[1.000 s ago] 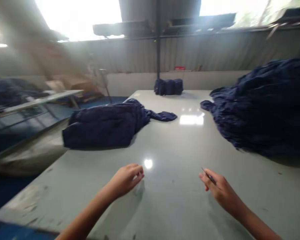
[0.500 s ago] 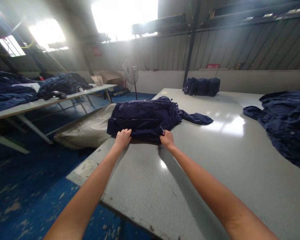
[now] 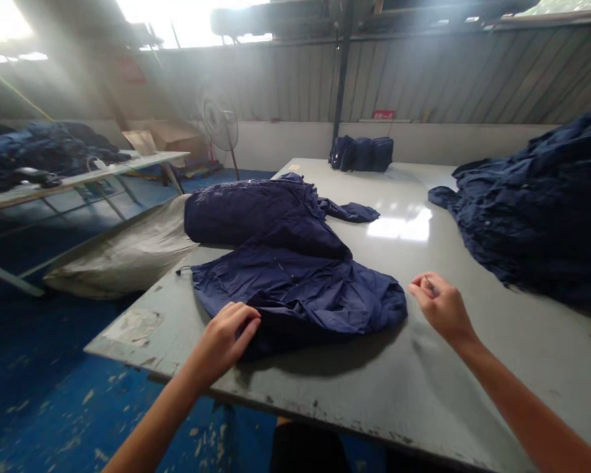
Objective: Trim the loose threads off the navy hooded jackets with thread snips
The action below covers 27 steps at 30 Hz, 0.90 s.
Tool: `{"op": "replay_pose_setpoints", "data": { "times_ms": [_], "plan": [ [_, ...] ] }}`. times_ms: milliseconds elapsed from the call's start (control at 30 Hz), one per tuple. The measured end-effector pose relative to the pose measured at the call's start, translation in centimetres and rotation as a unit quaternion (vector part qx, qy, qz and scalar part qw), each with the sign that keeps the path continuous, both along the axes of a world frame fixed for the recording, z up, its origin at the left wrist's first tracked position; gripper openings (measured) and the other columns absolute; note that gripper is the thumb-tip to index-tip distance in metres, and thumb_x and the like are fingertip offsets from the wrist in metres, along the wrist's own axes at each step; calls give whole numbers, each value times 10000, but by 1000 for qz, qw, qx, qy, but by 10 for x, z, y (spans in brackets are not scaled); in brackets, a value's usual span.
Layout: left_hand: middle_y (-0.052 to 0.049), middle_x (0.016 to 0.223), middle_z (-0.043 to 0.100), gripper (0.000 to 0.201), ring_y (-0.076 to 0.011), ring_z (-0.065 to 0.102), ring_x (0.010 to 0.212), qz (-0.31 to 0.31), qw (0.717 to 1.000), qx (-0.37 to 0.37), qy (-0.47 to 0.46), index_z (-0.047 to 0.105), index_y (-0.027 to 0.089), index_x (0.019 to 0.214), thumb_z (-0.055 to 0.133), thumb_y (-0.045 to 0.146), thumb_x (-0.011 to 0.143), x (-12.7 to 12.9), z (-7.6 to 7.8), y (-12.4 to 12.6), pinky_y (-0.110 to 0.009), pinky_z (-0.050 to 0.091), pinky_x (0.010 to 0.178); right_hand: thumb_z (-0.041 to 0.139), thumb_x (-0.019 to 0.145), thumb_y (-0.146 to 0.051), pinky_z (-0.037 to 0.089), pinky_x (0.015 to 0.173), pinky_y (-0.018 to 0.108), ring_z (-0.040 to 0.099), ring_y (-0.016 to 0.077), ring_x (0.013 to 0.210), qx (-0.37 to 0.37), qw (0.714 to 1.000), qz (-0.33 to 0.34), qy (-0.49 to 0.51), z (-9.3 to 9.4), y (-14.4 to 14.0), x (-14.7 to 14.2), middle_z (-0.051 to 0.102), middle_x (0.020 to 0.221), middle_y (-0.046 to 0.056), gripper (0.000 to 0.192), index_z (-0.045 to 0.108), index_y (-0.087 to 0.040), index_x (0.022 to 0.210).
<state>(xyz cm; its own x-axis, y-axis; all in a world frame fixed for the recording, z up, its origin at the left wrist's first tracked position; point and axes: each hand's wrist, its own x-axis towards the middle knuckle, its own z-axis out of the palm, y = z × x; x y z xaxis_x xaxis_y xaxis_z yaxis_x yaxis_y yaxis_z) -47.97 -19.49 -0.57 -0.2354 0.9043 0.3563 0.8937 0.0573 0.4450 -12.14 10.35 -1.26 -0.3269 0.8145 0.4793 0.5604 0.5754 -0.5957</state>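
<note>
A navy garment (image 3: pixel 295 282), thin and crumpled, is spread across the near part of the table, one end still on the folded pile of navy garments (image 3: pixel 246 207). A drawcord end (image 3: pixel 183 270) sticks out at its left corner. My left hand (image 3: pixel 231 328) is closed on the garment's near edge, thumb against fingers. To the right of the garment and apart from it, my right hand (image 3: pixel 442 305) hovers above the table, fingers curled round small thread snips (image 3: pixel 431 286), mostly hidden in the palm.
The pale table (image 3: pixel 482 368) has a worn front edge. A large navy heap (image 3: pixel 546 217) lies at right, a folded stack (image 3: pixel 362 154) at the back. Beyond the left edge are a pale sack (image 3: pixel 123 249), a standing fan (image 3: pixel 219 125) and another table (image 3: pixel 152 164) with garments.
The top garment has been drawn off the pile toward me and spread on the table. My right hand has let go of it and moved right. The view has shifted right.
</note>
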Motion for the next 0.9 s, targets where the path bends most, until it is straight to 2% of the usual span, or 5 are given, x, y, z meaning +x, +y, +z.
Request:
{"op": "replay_pose_setpoints", "data": {
  "times_ms": [233, 400, 567, 733, 900],
  "plan": [
    [-151, 1096, 712, 401, -365, 645, 1068, 147, 985, -58, 67, 692, 198, 1201, 502, 492, 1005, -16, -26, 33, -522, 531, 963, 565, 1057, -255, 438, 1185, 606, 455, 357, 1495, 19, 941, 337, -23, -11, -152, -51, 612, 1558, 114, 327, 649, -221, 743],
    [-200, 1107, 742, 485, -379, 687, 1036, 80, 986, -112, 90, 696, 194, 1290, 507, 554, 1026, 113, -40, 29, -487, 590, 857, 719, 910, -210, 543, 1061, 555, 725, 325, 1186, -6, 930, 357, -82, -33, -52, -33, 840, 1098, 68, 217, 743, -239, 697],
    [-84, 1310, 739, 382, -235, 706, 1170, -247, 963, -100, -22, 599, 296, 1437, 528, 426, 1085, 218, -4, 29, -315, 591, 961, 533, 1008, -316, 524, 1044, 557, 719, 347, 1135, 14, 990, 142, 13, 14, 72, 73, 817, 1070, 145, 331, 777, -210, 812],
    [-78, 1166, 734, 212, -260, 669, 1099, -127, 991, -31, 13, 688, 238, 1212, 519, 291, 1095, 195, -7, 40, -397, 549, 968, 462, 1091, -394, 565, 935, 413, 743, 278, 998, -3, 999, 38, 29, 32, 8, 141, 791, 1003, 104, 393, 793, -199, 1008],
    [-86, 1327, 681, 229, -297, 596, 1257, -93, 993, -57, 42, 690, 243, 1259, 592, 322, 1067, 155, -43, 33, -471, 500, 1086, 479, 1082, -295, 502, 1097, 589, 609, 385, 1361, -14, 972, 156, -177, -43, -70, 135, 691, 1438, 187, 352, 750, -176, 1272]
  ]
}}
